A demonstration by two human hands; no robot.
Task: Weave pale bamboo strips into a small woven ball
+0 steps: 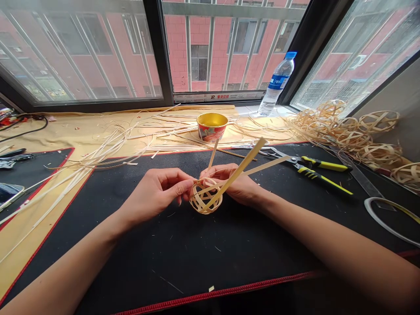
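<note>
A small open-weave bamboo ball [204, 197] sits between my hands, just above the black mat [164, 262]. Long flat bamboo strips [239, 175] stick out of it to the upper right and upward. My left hand [154, 193] pinches the ball's left side and the strips with its fingertips. My right hand [231, 183] grips the ball from behind, partly hidden by the strips. The ball's far side is hidden by my fingers.
Yellow-handled pliers [311, 170] and a steel ruler [357, 177] lie on the mat to the right. Several woven balls [348, 131] are heaped by the window. Loose strips [114, 146], a red-and-gold cup [212, 127] and a water bottle [275, 85] stand beyond.
</note>
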